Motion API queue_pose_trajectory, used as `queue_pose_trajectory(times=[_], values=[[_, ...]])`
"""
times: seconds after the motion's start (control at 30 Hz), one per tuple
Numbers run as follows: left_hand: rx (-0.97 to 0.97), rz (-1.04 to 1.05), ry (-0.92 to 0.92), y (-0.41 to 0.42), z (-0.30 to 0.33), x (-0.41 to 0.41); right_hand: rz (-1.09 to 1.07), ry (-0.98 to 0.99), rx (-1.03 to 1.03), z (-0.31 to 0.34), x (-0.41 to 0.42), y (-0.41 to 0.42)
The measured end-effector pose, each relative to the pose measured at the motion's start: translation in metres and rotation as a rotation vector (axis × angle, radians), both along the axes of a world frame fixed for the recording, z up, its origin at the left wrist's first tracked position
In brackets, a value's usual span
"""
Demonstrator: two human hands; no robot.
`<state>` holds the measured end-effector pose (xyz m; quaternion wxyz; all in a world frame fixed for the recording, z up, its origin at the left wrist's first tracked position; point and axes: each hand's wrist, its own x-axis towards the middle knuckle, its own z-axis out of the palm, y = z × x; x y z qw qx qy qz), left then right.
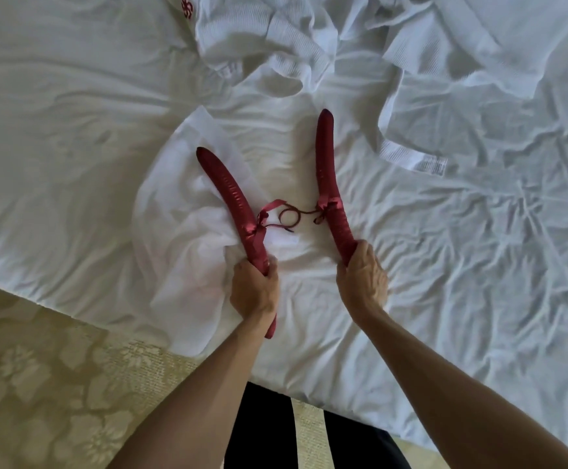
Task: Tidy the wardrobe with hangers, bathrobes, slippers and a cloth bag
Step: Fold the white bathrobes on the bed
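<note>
- The left hand point(254, 288) gripped one dark red satin padded hanger point(231, 201) by its near end, over a white cloth bag point(181, 211) on the rumpled white bed sheet point(56, 164).
- The right hand point(362, 275) gripped a second red padded hanger point(328, 170), just right of the first.
- White waffle bathrobes point(275, 45) lay beyond both hangers.

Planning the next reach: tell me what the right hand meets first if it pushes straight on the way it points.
Likely bare bedsheet first, alongside the red padded hanger that the right hand grips; the white bathrobe lies further on. Depth is unclear.
</note>
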<state>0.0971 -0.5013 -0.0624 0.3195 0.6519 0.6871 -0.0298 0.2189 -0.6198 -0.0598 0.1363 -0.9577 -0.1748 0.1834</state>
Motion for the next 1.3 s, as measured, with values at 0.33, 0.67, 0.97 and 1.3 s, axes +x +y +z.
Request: queue_pose_trajectory(times=[0.33,0.67,0.97,1.3], values=[[-0.146,-0.141,-0.056,0.027,0.021,-0.003,-0.110,0.025,0.068,0.000,-0.006,0.073],[-0.136,-0.085,-0.122,0.074,0.023,-0.023,-0.231,0.361,0.002,0.016,-0.029,0.074],[0.021,-0.144,-0.028,0.101,0.006,-0.021,0.550,-0.313,-0.139,0.001,0.132,0.106],[-0.064,-0.036,-0.094,0.092,0.023,-0.017,0.629,-0.253,-0.378,0.031,0.191,0.095]])
